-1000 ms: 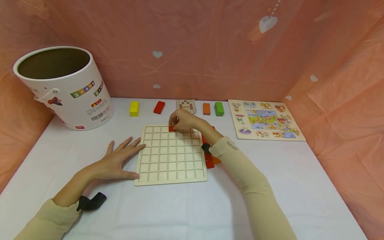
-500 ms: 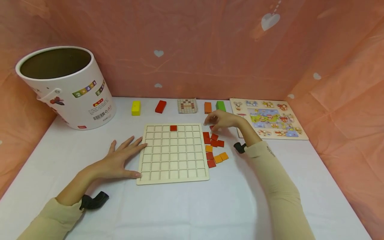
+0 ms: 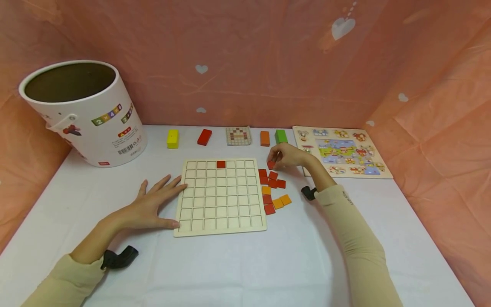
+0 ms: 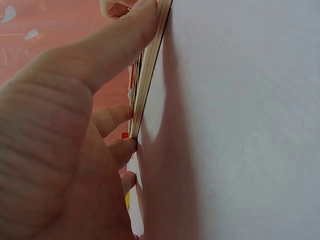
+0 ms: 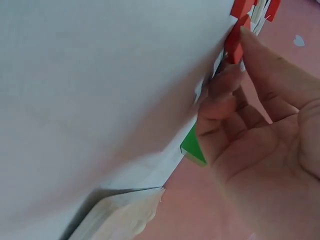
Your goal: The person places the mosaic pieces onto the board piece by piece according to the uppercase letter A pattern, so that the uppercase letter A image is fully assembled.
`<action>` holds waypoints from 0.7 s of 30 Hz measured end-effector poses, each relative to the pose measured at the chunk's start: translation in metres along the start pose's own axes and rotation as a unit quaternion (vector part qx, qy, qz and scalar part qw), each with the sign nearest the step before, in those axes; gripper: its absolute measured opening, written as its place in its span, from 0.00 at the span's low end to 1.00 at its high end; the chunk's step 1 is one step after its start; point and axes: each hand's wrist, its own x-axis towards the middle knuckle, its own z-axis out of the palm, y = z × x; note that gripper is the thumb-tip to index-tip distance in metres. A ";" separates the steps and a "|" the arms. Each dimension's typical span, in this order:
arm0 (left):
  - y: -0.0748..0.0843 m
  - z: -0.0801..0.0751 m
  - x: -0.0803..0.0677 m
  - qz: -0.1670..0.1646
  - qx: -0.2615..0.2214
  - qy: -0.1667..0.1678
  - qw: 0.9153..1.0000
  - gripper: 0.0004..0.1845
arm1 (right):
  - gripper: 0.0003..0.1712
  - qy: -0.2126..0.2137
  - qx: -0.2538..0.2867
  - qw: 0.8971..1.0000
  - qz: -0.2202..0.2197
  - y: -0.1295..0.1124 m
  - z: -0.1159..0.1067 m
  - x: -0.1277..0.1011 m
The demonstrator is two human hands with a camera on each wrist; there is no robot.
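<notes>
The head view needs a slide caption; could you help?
Right hand pinches a red tile; left hand touches the gridded board.

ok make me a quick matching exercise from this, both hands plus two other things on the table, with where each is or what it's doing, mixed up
1. left hand
2. right hand
3. white bucket
4. patterned card

A. standing at the back left of the table
B. touching the left edge of the grid board
C. between a red block and an orange block
D. pinching a red tile

Pairs: 1-B, 2-D, 3-A, 4-C
</notes>
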 end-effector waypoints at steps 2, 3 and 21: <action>0.000 0.001 0.000 0.000 0.001 0.000 1.000 0.56 | 0.10 0.001 0.009 1.000 -0.005 -0.001 0.001 0.001; 0.000 0.001 -0.001 -0.001 0.001 0.001 1.000 0.56 | 0.09 0.001 0.015 1.000 -0.013 -0.002 0.001 0.002; -0.002 0.003 0.002 0.014 -0.015 0.007 1.000 0.55 | 0.09 -0.040 0.100 0.986 -0.123 -0.072 0.039 0.070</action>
